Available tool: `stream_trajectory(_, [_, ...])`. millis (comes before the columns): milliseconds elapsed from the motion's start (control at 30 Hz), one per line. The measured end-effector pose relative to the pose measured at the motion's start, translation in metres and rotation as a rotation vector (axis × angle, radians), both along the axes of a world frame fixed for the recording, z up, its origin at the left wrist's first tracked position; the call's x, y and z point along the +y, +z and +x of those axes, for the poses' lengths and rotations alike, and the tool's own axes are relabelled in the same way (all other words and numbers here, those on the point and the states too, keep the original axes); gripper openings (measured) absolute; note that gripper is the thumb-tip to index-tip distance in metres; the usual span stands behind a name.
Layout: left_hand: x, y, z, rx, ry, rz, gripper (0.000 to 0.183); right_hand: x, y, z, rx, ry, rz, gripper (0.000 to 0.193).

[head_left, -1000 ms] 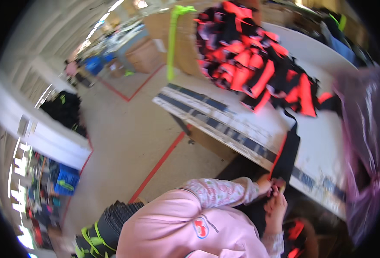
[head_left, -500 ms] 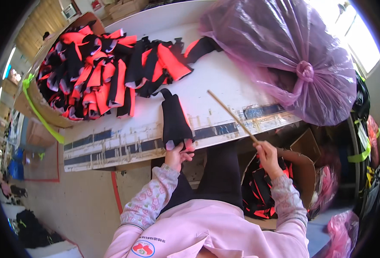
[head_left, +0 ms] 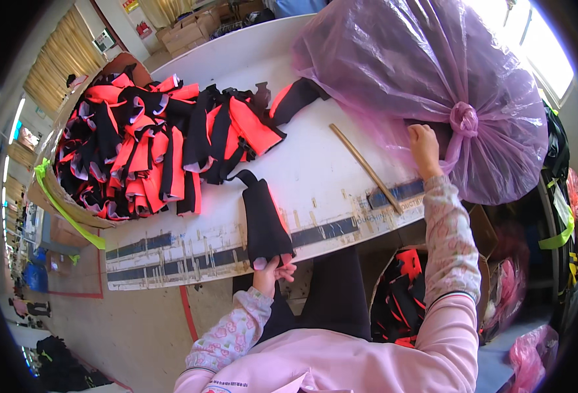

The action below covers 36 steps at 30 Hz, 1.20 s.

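Note:
My left hand is closed on the near, open end of a black fabric sleeve with a bright coral edge. The sleeve lies lengthwise on the white table, its strap end pointing away from me. My right hand reaches forward with curled fingers at a dark patch beside the knot of a purple plastic bag. Whether anything is between those fingers is hidden. A thin wooden stick rests on the table between my two hands, touched by neither.
At the left, a cardboard box spills a heap of black and coral sleeves onto the table. Below the table's right edge stands another carton of similar pieces. Pink plastic lies at the lower right.
My right hand has let go of the stick, which now lies on the table, and has moved forward to the purple bag. My left hand keeps hold of the sleeve.

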State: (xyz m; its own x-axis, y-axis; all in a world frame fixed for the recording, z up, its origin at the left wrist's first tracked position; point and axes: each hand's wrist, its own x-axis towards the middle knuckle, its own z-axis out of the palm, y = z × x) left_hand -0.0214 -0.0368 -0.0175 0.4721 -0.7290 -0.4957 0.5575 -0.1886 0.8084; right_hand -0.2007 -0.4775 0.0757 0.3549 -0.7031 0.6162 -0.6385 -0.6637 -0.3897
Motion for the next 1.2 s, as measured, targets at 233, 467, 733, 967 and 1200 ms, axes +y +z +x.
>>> stream_trajectory(233, [-0.005,0.006,-0.002,-0.03,-0.007,0.013,0.025,-0.123,-0.012,0.003,0.394,0.001,0.239,0.025])
stream_trajectory(467, [-0.007,0.01,-0.004,-0.04,0.047,0.034,0.027,-0.142,0.047,0.05,0.163,0.156,-0.089,0.084])
stream_trajectory(733, [-0.001,0.005,-0.003,-0.055,0.017,0.063,0.03,-0.136,-0.018,0.071,0.598,-0.516,0.096,0.075])
stream_trajectory(967, [-0.006,0.004,-0.005,-0.054,0.002,0.042,0.033,-0.179,-0.047,0.026,0.577,-0.184,-0.161,0.049])
stream_trajectory(1200, [-0.005,0.005,-0.005,-0.075,0.067,0.024,0.031,-0.041,0.004,-0.007,0.841,-0.064,0.028,0.063])
